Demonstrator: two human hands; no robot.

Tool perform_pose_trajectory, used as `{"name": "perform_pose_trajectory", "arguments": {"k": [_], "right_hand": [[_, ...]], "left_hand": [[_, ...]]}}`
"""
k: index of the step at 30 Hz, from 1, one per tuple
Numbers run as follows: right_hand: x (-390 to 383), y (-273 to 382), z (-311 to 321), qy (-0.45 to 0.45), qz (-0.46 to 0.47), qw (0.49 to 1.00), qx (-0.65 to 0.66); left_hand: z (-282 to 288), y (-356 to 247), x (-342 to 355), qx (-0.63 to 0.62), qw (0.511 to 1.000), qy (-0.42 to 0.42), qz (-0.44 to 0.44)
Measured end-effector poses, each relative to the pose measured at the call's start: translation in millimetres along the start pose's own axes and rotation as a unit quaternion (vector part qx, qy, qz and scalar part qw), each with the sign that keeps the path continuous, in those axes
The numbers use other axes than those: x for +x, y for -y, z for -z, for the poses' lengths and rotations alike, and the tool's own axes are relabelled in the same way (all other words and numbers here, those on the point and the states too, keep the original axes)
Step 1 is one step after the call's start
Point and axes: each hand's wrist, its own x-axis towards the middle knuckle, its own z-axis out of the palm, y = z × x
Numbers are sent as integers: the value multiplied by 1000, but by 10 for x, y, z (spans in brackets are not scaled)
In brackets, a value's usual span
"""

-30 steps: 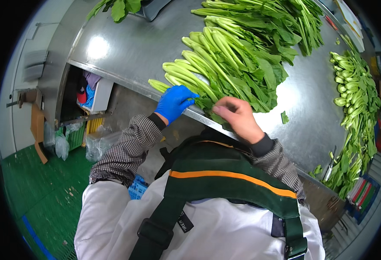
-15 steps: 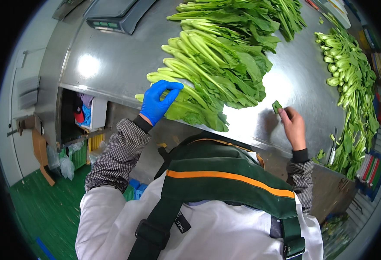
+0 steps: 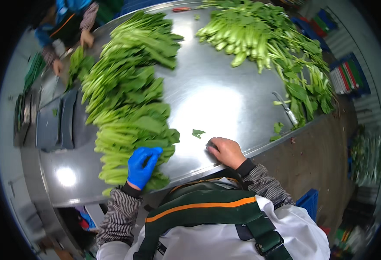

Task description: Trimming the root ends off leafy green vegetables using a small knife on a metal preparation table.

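Observation:
My left hand [image 3: 141, 166], in a blue glove, hovers over or touches the near end of a long row of leafy greens [image 3: 134, 125]. Its thumb and finger are pinched together, and nothing shows between them. My bare right hand [image 3: 227, 151] is closed, low over the metal table [image 3: 190, 93] near its front edge. Something dark is at its fingertips, too shadowed to make out. Just beyond those fingertips is a torn piece of green leaf [image 3: 198, 133], apart from the hand.
Another pile of greens [image 3: 251, 37] with pale stems covers the far right. A knife-like tool [image 3: 289, 112] lies by the right edge near leaf scraps [image 3: 277, 129]. At the left stands a grey scale [image 3: 57, 123]. Across the table a co-worker's hands [image 3: 86, 39] are near more greens.
The view has swung to the right, bringing the co-worker into sight. My right hand has let go of the leaf piece it held. My left hand stays pinched by the near greens.

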Motion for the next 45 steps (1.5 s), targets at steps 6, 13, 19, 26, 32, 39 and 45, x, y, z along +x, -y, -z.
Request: {"name": "perform_pose_trajectory", "arguments": {"k": [6, 13, 19, 26, 32, 39, 45], "right_hand": [[-51, -1269, 790, -215, -111, 962, -128], [-181, -3066, 1574, -255, -182, 891, -328], [-244, -3226, 1938, -118, -210, 969, -55], [344, -3743, 1835, -176, -124, 959, 184], [401, -4675, 2454, -237, -254, 938, 5], [467, -4889, 2927, -420, -218, 855, 212], [1564, -3857, 2584, -250, -164, 909, 291]], "left_hand": [[-621, -125, 536, -10, 999, 39, 30], [-1691, -396, 1232, -38, 993, 69, 89], [-2365, -861, 1867, -25, 986, 134, 95], [-2823, -1026, 2441, -25, 976, 166, 139], [-2771, -914, 2867, 7, 981, 157, 111], [-2402, -5, 3787, -45, 985, 13, 168], [-2391, 888, 4952, 25, 976, -43, 214]]}}
